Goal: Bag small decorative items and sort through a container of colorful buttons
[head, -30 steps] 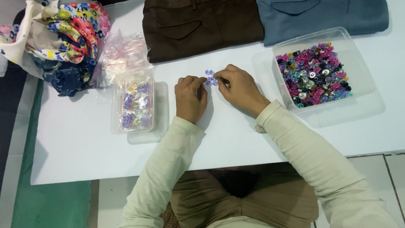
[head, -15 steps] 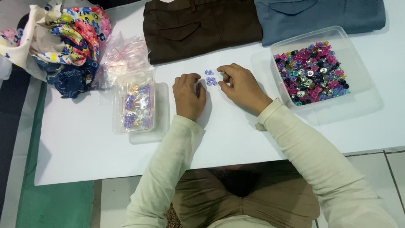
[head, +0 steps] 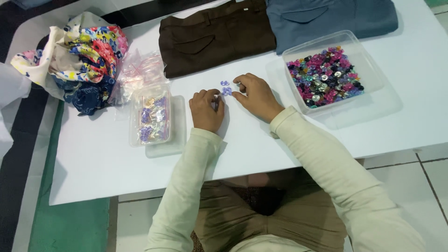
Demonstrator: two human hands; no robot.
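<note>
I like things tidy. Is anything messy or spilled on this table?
Nothing is spilled. The mixed buttons stay inside their clear tub. Only the flowery cloth at the table's corner lies crumpled in a heap, unlike the neatly folded brown trousers.

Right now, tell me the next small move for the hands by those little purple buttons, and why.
Probably nudge the loose purple buttons into one tight cluster with the right hand. They lie scattered on the white table between its fingertips and the left hand, which rests curled beside them, apart from the clear tub of mixed buttons.
</note>
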